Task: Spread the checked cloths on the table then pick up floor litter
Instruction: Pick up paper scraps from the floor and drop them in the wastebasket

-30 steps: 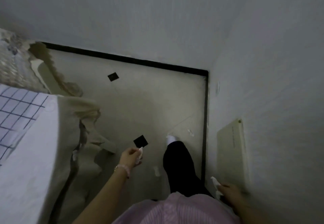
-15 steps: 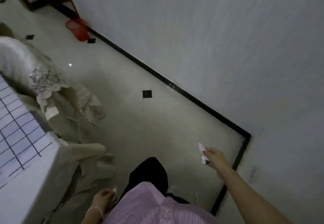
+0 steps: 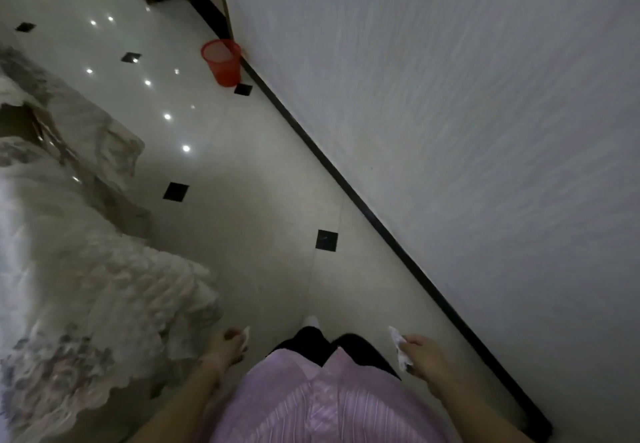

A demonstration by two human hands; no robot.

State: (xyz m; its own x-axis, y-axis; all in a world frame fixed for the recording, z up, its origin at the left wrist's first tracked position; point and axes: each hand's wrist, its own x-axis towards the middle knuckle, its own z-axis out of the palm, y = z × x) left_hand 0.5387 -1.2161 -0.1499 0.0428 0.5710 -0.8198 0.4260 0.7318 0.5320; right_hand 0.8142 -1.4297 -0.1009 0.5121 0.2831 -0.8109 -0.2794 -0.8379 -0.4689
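Both hands are gripping white paper scraps: left hand [image 3: 227, 345] one scrap [image 3: 246, 333], right hand [image 3: 424, 356] another [image 3: 398, 347], above the floor [image 3: 277, 172].

a bin [image 3: 221, 61] is standing far ahead on the floor [image 3: 242, 220], against the wall [image 3: 467, 130] running along the right; draped furniture [image 3: 86, 269], perhaps a table, is sitting to the left.
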